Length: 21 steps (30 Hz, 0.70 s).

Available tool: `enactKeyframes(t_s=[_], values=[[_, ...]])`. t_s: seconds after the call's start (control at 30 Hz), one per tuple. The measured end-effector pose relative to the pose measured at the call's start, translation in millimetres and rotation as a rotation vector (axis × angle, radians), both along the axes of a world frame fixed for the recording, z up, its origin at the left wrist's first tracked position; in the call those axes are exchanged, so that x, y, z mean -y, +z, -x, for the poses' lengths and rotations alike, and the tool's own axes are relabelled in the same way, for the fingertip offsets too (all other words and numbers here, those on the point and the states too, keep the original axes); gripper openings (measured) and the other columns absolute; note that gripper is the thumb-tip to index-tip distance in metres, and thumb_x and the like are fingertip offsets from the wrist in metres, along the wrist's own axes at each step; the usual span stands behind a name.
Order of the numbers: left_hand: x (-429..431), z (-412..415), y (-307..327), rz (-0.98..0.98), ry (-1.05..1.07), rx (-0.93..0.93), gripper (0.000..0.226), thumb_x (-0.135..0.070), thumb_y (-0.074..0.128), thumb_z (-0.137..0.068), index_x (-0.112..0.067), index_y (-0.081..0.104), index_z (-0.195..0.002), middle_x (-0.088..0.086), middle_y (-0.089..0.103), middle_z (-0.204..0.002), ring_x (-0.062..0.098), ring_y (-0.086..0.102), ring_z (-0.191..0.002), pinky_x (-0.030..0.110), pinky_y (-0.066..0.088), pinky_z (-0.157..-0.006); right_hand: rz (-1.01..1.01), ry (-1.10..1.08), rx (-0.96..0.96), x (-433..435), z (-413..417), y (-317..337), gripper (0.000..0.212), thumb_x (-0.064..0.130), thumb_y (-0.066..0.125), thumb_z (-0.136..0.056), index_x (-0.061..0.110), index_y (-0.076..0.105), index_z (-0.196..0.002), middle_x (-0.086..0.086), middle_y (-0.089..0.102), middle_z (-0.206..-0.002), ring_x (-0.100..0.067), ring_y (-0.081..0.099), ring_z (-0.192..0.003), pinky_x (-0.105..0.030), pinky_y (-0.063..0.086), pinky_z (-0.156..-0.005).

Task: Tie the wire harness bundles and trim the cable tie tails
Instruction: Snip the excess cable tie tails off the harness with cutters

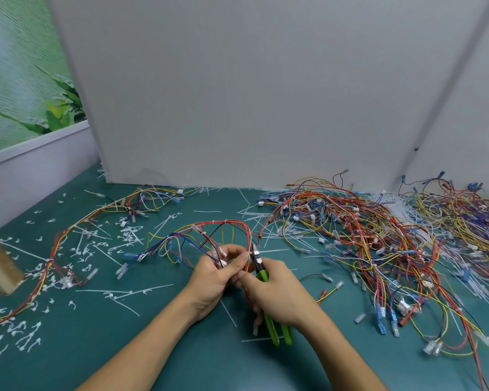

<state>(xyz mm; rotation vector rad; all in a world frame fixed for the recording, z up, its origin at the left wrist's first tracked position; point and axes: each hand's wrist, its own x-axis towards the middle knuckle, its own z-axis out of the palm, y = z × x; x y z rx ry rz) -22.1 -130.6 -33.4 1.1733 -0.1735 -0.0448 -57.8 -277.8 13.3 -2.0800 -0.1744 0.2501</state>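
At the middle of the green tabletop point(232, 371), just in front of the person, the two hands met over one wire bundle point(223, 222). The bundle arched up and away from them in red, yellow and blue strands, with small white ties already cinched along its top. The left hand point(215, 275) had its fingers and thumb curled round the gathered wires, pinching them together, probably to keep the strands tight and steady where the work was. The right hand point(274, 292) gripped the green-handled cutters point(262, 273), the handles running back under the palm. The nose of the tool pointed up beside the left thumb, right against the held wires. That placement suggested a tie tail was being lined up for trimming, though the tail itself was too small to make out, and whether the blades were parted could not be told.

Around them the layout looked like a working order. A large tangled pile of wires point(364, 235) lay to the right, within easy reach. A long tied bundle point(76, 224) stretched away on the left, apart from the pile. Clipped white tails point(102, 246) littered the left half of the surface. A plain white board point(251, 94) stood upright at the back.
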Motion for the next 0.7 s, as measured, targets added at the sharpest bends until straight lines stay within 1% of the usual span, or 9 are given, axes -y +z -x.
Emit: enactKeyframes(t_s=[0.07,0.17,0.2,0.27,0.37,0.5,0.6,0.63,0.7], values=[[-0.2,0.2,0.0,-0.008,-0.001,-0.014,0.011,-0.015,0.071,-0.080,-0.006,0.068,-0.086,0.010,0.051,-0.061,0.017,0.041,-0.049,0.023,0.042,-0.048,0.006,0.002,0.004,0.0,0.2,0.3,0.018,0.033,0.059,-0.097,0.017,0.065,-0.093,0.001,0.061,-0.061,-0.020,0.062,-0.048,-0.049,0.062,-0.057],[-0.9,0.7,0.1,-0.028,-0.012,-0.027,0.011,-0.017,0.071,-0.080,-0.007,0.068,-0.086,0.011,0.052,-0.064,0.018,0.041,-0.052,0.024,0.041,-0.049,0.036,-0.014,0.019,0.2,1.6,1.2,0.019,0.037,0.059,-0.095,0.020,0.065,-0.090,0.001,0.060,-0.058,-0.019,0.060,-0.043,-0.034,0.054,-0.044],[-1.0,1.0,0.4,-0.039,-0.017,-0.025,0.012,-0.018,0.070,-0.081,-0.007,0.068,-0.086,0.010,0.051,-0.063,0.018,0.041,-0.053,0.024,0.041,-0.050,0.042,-0.016,0.025,0.3,2.1,1.5,0.020,0.037,0.059,-0.094,0.019,0.065,-0.088,0.002,0.059,-0.056,-0.019,0.058,-0.041,-0.031,0.050,-0.042],[-0.7,1.8,1.4,-0.056,-0.025,-0.018,0.015,-0.019,0.068,-0.082,-0.006,0.066,-0.088,0.009,0.051,-0.062,0.018,0.040,-0.054,0.023,0.041,-0.050,0.042,-0.013,0.030,0.5,2.4,2.2,0.021,0.037,0.059,-0.092,0.018,0.065,-0.087,0.002,0.058,-0.051,-0.019,0.057,-0.040,-0.028,0.047,-0.041],[-0.1,2.5,2.8,-0.051,-0.029,-0.025,0.018,-0.018,0.067,-0.083,-0.003,0.064,-0.091,0.011,0.050,-0.068,0.020,0.038,-0.058,0.024,0.040,-0.051,0.033,-0.004,0.021,0.6,1.4,1.7,0.024,0.039,0.058,-0.092,0.017,0.066,-0.090,0.002,0.058,-0.053,-0.020,0.058,-0.042,-0.031,0.051,-0.043],[0.4,3.4,4.5,-0.031,-0.026,-0.047,0.020,-0.016,0.066,-0.083,0.000,0.062,-0.095,0.011,0.049,-0.073,0.021,0.037,-0.060,0.025,0.040,-0.052,0.037,0.016,0.014,1.0,0.8,-0.4,0.029,0.047,0.057,-0.090,0.019,0.063,-0.092,-0.001,0.060,-0.063,-0.023,0.063,-0.045,-0.044,0.060,-0.052],[0.8,4.1,6.0,-0.026,-0.022,-0.053,0.020,-0.016,0.066,-0.083,-0.001,0.062,-0.095,0.013,0.048,-0.076,0.021,0.037,-0.061,0.024,0.041,-0.052,0.044,0.021,0.008,1.9,1.7,0.8,0.042,0.058,0.054,-0.080,0.019,0.062,-0.093,-0.002,0.062,-0.065,-0.023,0.064,-0.046,-0.051,0.061,-0.059],[1.0,4.3,6.3,-0.022,-0.021,-0.057,0.019,-0.016,0.066,-0.083,-0.001,0.062,-0.095,0.015,0.047,-0.078,0.021,0.037,-0.062,0.026,0.041,-0.054,0.041,0.023,0.004,1.9,1.7,0.9,0.045,0.060,0.054,-0.077,0.018,0.062,-0.093,-0.002,0.062,-0.065,-0.024,0.065,-0.048,-0.053,0.061,-0.061],[1.1,4.2,7.1,0.006,-0.016,-0.073,0.020,-0.015,0.065,-0.084,0.000,0.062,-0.097,0.022,0.047,-0.087,0.023,0.038,-0.071,0.031,0.040,-0.061,0.018,0.036,-0.007,1.6,1.5,0.3,0.042,0.057,0.056,-0.080,0.018,0.062,-0.096,-0.001,0.061,-0.065,-0.024,0.066,-0.050,-0.054,0.062,-0.058]])
